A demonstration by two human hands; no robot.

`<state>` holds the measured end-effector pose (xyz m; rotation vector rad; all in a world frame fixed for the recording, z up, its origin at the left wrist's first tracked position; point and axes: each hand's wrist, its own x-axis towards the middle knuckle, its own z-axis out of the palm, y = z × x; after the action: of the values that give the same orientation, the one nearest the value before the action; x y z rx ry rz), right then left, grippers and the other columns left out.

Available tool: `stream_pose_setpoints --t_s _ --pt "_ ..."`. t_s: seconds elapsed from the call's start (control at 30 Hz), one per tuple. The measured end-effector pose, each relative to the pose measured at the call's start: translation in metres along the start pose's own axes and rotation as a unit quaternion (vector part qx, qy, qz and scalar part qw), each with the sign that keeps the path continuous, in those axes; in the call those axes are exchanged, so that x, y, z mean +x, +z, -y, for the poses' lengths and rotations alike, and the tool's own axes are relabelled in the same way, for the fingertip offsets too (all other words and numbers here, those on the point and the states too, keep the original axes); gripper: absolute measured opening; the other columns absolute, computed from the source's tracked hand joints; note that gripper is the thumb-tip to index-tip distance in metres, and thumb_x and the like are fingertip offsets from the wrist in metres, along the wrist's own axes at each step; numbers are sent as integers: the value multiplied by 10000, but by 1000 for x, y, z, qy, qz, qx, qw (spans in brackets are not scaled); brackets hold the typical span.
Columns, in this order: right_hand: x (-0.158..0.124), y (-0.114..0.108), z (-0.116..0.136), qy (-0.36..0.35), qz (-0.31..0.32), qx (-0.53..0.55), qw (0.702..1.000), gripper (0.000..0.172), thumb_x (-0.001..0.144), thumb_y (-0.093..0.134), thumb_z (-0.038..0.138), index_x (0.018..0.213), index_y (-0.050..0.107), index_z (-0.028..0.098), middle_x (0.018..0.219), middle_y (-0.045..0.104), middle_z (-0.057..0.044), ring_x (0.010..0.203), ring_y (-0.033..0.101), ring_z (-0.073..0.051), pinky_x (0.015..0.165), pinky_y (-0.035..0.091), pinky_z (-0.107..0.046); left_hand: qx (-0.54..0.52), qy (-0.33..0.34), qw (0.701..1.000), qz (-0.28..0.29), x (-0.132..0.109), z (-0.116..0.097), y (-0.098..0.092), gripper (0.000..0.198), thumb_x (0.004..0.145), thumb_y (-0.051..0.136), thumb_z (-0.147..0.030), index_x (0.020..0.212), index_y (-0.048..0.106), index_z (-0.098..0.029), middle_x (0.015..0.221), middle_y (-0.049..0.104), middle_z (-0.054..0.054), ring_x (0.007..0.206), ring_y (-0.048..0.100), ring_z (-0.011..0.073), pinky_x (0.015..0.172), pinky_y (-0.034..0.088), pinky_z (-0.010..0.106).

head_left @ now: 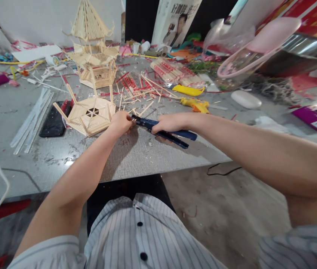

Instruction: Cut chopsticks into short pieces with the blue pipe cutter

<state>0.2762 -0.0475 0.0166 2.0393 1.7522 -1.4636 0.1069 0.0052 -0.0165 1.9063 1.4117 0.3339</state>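
Note:
My right hand [168, 124] is wrapped round the dark blue handles of a pair of hand cutters [179, 135], whose jaws point left. At the jaws, my left hand [121, 122] is closed in a pinch on a small wooden stick [133, 119], mostly hidden by the fingers. Just left of that hand lies a flat hexagonal wooden-stick base [77, 114] with several upright posts and a spoked opening in its middle. Behind it stands a tiered stick pavilion [92, 33] with a pointed roof. Loose and red-wrapped sticks [136, 87] are scattered beyond my hands.
A yellow glue gun [194, 104] and a yellow utility knife [188, 90] lie beyond the cutters. Clear glue sticks [32, 121] and a black phone [52, 121] are at left. A white mouse-shaped object [246, 99], pink-rimmed item [276, 35] and metal bowl [310, 56] sit right.

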Motion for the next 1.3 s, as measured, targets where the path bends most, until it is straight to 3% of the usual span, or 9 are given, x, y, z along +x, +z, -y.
stream_pose_setpoints --t_s 0.2,0.33,0.6,0.77,1.3 --pt "-1 3 -2 -5 2 22 1000 253 714 547 286 489 504 181 504 547 -50 391 508 -133 435 457 -297 0 3 1000 7 3 1 1 251 741 583 -208 508 508 -157 392 497 -2 385 516 130 491 443 261" --pt "-1 3 -1 1 -19 32 999 250 705 597 304 505 503 189 478 526 -32 406 511 -134 443 466 -287 -60 -10 998 27 1 1 0 261 759 581 -194 509 517 -147 418 519 6 405 525 125 494 451 260" --pt "-9 -1 13 28 -35 -58 997 178 733 546 273 592 508 172 515 534 -31 413 517 -129 404 423 -257 -182 -63 978 82 -5 -1 -7 162 738 560 -72 586 550 -124 556 595 4 417 504 62 518 452 215" --pt "-9 -1 14 38 -43 -89 994 157 750 527 292 659 510 165 514 521 -16 413 516 -127 401 402 -243 -191 -74 973 103 -4 -2 -10 153 731 551 -47 601 553 -126 563 586 -8 414 482 52 553 462 226" --pt "-14 0 17 37 -63 -125 989 208 750 518 311 595 497 174 551 547 -45 452 533 -137 425 412 -269 -175 -76 976 107 -1 1 -9 112 718 585 -94 613 583 -135 606 627 10 409 490 49 547 469 232"
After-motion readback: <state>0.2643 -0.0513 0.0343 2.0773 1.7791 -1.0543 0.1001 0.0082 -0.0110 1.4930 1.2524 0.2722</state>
